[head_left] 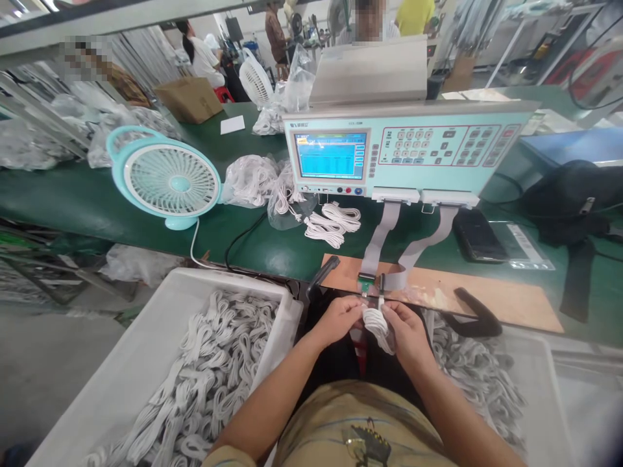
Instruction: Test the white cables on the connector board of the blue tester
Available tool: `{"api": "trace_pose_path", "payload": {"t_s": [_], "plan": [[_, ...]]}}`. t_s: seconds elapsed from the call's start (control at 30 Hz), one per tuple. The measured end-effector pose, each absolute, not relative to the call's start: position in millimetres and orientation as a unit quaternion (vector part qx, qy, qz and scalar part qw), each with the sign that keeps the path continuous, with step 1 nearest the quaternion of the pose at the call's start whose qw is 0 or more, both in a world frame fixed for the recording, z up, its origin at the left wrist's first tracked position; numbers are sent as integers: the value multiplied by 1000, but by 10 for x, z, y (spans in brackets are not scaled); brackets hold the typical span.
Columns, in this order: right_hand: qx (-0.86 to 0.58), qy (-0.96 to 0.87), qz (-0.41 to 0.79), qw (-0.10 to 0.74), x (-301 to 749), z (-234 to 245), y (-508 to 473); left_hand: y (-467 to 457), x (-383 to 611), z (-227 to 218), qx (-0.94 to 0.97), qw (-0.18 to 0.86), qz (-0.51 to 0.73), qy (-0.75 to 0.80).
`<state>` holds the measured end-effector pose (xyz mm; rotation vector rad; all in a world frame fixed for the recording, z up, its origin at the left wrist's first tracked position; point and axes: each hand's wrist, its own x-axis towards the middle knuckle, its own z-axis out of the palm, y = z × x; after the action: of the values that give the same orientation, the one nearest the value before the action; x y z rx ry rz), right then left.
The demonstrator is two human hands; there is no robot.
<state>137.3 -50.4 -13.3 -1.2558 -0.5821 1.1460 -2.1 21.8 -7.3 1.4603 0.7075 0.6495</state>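
Both my hands meet at the bench's front edge, just below a small green test fixture [366,283] on a brown board [487,295]. My left hand [338,318] pinches one end of a coiled white cable [377,325]. My right hand [406,331] grips the same coil from the right, fingers closed around it. Two grey ribbon cables [384,230] run from the fixture up to a pale blue cable tester [403,152] with a lit screen.
A white bin [160,363] full of coiled white cables stands at my left, another bin [487,376] at my right. On the green bench sit a teal fan [168,178], bagged cables [253,178], loose coils [333,224] and a black bag [574,201]. People work behind.
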Motion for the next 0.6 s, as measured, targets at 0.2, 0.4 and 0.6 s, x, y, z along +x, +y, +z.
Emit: {"api": "trace_pose_path", "payload": {"t_s": [0.2, 0.4, 0.6], "plan": [[-537, -234, 503, 636, 1366, -124, -482, 157, 68, -143, 612, 599, 358, 374], [-547, -251, 490, 631, 1380, -146, -501, 96, 167, -209, 575, 589, 398, 404], [-541, -264, 494, 628, 1401, -180, -481, 10, 299, -240, 519, 600, 450, 410]]}}
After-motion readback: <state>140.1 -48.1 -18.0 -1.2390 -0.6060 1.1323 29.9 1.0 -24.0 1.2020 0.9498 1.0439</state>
